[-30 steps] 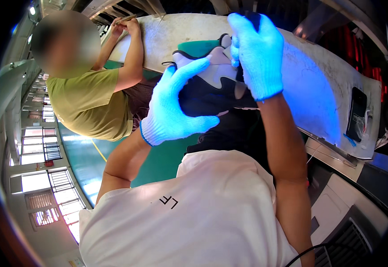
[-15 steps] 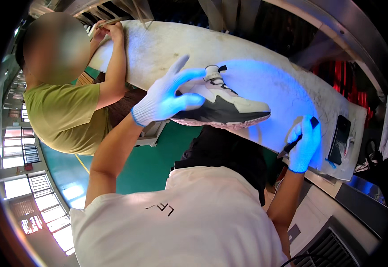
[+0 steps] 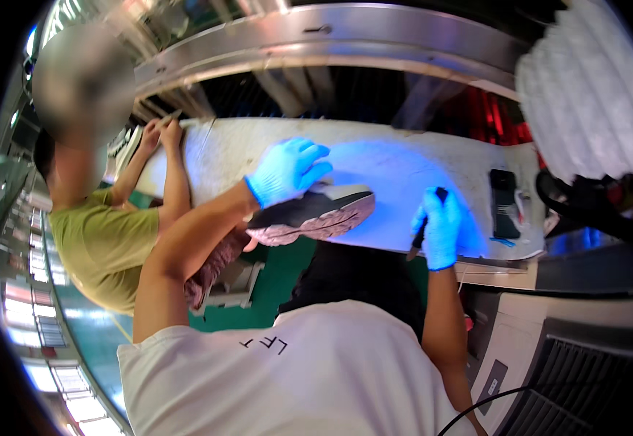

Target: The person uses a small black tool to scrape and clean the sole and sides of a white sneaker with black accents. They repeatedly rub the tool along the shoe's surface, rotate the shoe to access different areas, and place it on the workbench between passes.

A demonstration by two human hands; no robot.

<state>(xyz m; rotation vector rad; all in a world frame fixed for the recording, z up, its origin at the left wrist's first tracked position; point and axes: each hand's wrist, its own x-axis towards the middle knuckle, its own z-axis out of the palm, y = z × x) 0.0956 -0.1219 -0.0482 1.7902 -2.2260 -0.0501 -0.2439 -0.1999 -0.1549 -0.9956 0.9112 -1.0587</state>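
Observation:
A sneaker (image 3: pixel 303 211) with a beige and dark grey upper and a pale pink sole is at the table's near edge, its sole tipped toward me. My left hand (image 3: pixel 289 173), in a knit glove, is closed over its top and hides most of the upper. To the right, my gloved right hand (image 3: pixel 438 225) grips a slim, black-handled tool (image 3: pixel 418 238). Its narrow tip points down toward me, while the handle's other end shows above the fingers. Blue light falls on both gloves.
The pale worktable (image 3: pixel 375 156) carries a dark phone (image 3: pixel 504 192) at its right end. At left, a person in an olive shirt (image 3: pixel 120 240) works with both hands at the table. A metal rail (image 3: pixel 316 33) runs behind; a ribbed white duct (image 3: pixel 589 94) hangs at upper right.
My left hand, open with spread fingers before, has come down onto the sneaker. The shoe has tipped, turning more of its sole toward me. The whole view has shifted.

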